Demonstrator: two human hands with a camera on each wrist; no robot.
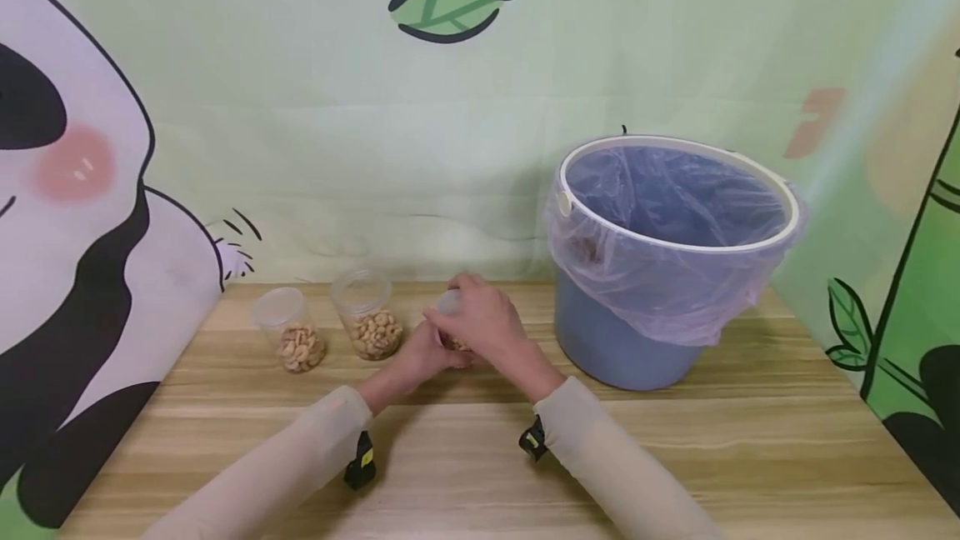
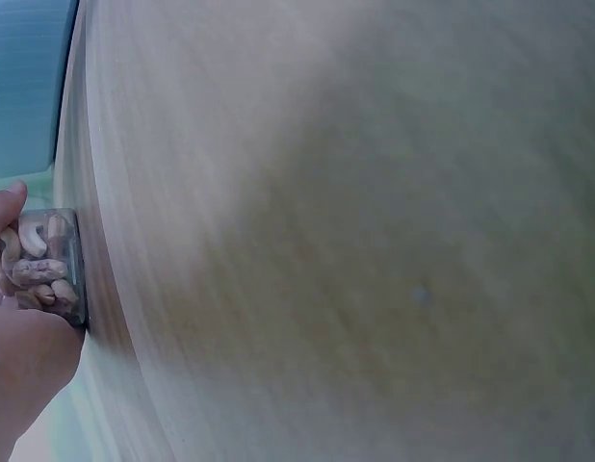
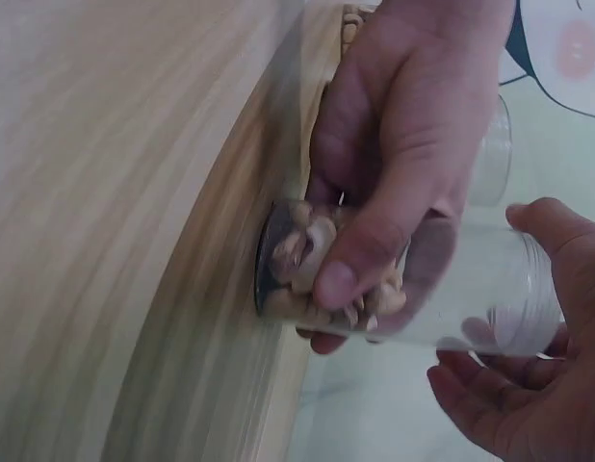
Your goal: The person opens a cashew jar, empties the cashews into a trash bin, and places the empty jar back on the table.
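In the right wrist view a clear plastic jar stands on the wooden table with cashew nuts in its lower part. My left hand grips the jar round its lower body, thumb across the front. Around the top end is my right hand, its thumb on one side and curled fingers on the other, at the clear lid. From the head view, the left hand and the right hand cover most of this jar. The left wrist view catches only the nuts low in the jar.
Two more clear jars of cashews, a left one and a middle one, stand left of my hands. To the right is a blue bucket lined with a thin plastic bag. A printed cloth backdrop hangs behind the table.
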